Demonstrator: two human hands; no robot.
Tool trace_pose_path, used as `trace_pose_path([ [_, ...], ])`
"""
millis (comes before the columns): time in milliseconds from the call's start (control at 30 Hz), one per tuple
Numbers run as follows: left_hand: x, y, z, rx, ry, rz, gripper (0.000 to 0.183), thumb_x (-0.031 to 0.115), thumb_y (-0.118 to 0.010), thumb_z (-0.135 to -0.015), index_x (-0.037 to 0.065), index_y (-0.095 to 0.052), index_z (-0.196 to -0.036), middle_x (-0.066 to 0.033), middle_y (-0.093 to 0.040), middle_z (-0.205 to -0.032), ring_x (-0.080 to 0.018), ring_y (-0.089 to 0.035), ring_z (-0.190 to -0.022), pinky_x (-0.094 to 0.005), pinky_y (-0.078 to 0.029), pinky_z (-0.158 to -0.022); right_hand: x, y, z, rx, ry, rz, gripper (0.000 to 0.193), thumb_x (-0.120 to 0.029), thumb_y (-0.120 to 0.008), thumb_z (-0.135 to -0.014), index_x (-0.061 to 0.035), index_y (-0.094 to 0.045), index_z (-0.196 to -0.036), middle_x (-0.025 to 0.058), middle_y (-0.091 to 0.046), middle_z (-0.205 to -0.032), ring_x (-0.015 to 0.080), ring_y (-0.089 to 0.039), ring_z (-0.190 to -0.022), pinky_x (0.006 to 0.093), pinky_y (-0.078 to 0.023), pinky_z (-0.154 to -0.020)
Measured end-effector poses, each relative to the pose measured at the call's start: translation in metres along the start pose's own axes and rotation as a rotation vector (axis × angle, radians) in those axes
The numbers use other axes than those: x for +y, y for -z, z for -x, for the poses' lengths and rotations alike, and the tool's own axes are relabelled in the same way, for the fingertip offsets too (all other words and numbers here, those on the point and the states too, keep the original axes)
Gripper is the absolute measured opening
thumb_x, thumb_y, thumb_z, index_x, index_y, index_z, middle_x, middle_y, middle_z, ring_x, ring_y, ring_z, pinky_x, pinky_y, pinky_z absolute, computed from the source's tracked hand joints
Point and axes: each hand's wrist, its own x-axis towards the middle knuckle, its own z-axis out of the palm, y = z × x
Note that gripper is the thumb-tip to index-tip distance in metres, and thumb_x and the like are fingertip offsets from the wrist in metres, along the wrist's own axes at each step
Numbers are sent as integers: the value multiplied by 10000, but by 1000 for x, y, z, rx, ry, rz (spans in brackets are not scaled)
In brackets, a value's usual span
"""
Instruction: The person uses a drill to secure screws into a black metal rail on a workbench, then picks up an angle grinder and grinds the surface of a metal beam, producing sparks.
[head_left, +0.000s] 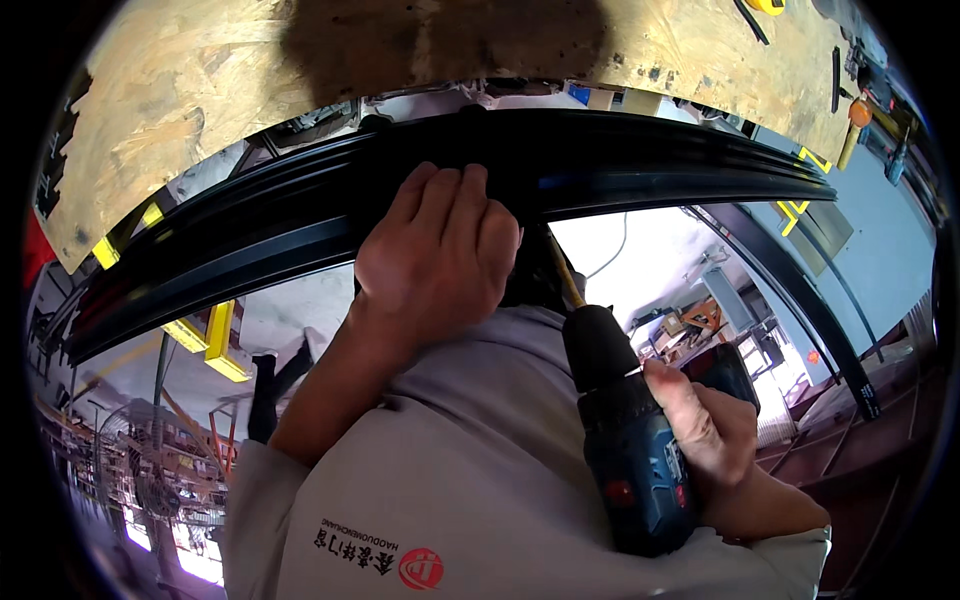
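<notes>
A long black metal profile with lengthwise grooves runs from left to right in front of me. My left hand is closed over its near edge at about the middle, the fingers bent across the top. In my right hand is a blue and black cordless drill, held low against my shirt. Its thin yellowish drill bit points up and away toward the profile's near side, just right of my left hand. Dark shade hides the bit's tip, so I cannot tell whether it touches the profile.
Beyond the profile lies a wooden board table. Yellow brackets show below the profile at left, more at its right end. A second dark bar slants down at right. A mallet with an orange head lies far right.
</notes>
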Motion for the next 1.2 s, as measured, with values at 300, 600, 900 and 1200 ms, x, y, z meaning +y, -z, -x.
trace_pose_path([
  [300,-2,-2,1,-19,-29,-9,337,276,-770,-874,15,-570,-947,-226,-708,-1013,-360,-711,-890,-511,-604,-880,-11,18,-15,-133,-36,6,735,-193,-793,-864,64,-496,-1486,153,-685,-830,254,-676,-625,347,-529,-553],
  [600,-1,2,2,-63,-22,-24,316,283,-733,-925,5,-584,-952,-231,-715,-1021,-365,-718,-904,-503,-604,-853,-14,26,-29,-139,31,134,660,-254,-746,-905,24,-534,-1466,115,-665,-819,200,-628,-589,324,-481,-515],
  [900,-2,3,-2,-74,-25,13,294,272,-683,-963,-7,-594,-953,-239,-714,-1020,-369,-714,-890,-499,-603,-843,-19,37,-44,-234,1,185,667,-276,-743,-896,-9,-546,-1474,93,-668,-829,174,-625,-589,319,-467,-507],
  [1200,-6,8,-5,-85,-51,-4,243,224,-669,-951,-6,-590,-936,-258,-713,-1019,-363,-709,-892,-509,-607,-846,-27,43,-50,-238,-16,183,678,-355,-757,-910,-34,-566,-1476,95,-675,-823,172,-642,-606,318,-482,-514],
])
